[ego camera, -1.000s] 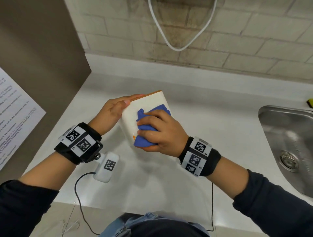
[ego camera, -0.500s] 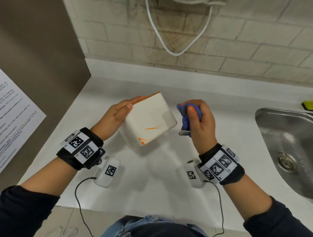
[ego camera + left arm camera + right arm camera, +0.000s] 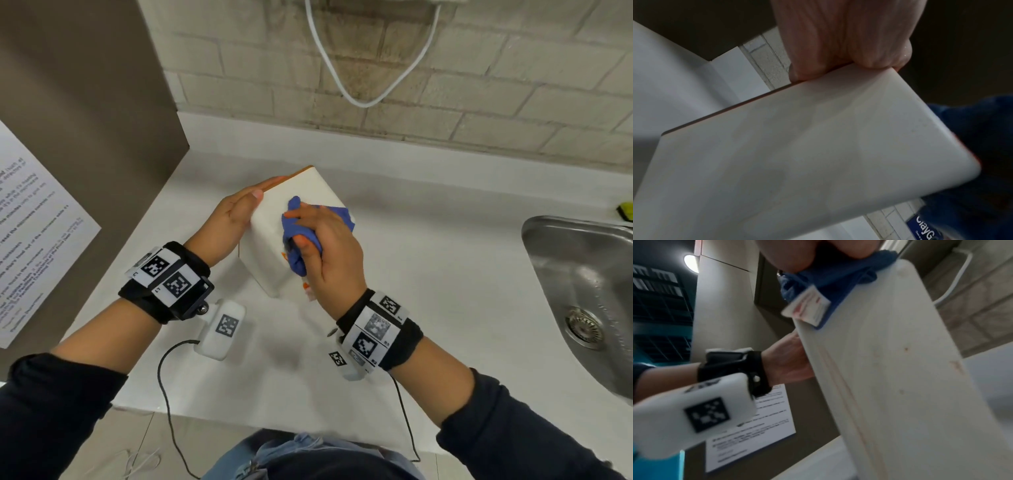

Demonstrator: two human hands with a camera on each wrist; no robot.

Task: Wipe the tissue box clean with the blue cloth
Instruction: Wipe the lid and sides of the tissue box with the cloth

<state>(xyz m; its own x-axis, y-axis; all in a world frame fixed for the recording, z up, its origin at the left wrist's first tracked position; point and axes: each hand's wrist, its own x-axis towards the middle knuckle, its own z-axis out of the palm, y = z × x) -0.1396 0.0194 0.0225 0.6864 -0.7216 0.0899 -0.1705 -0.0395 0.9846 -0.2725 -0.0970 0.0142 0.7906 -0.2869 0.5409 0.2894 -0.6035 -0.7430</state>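
A white tissue box with an orange top edge and orange marks is tilted above the white counter. My left hand grips its upper left edge, thumb on the white face, fingers over the top. My right hand holds a bunched blue cloth and presses it against the box's near upper face. In the left wrist view the fingers curl over the box, with the cloth at its right corner. The right wrist view shows the cloth and its white tag on the stained box.
A steel sink is set into the counter at the right, with a yellow-green sponge behind it. A brown panel bearing a paper notice walls the left side. A white cable loops on the brick wall.
My right hand lifted the cloth off the box to the right half a second ago and has now come back, pressing it on the box. My left hand kept its hold.
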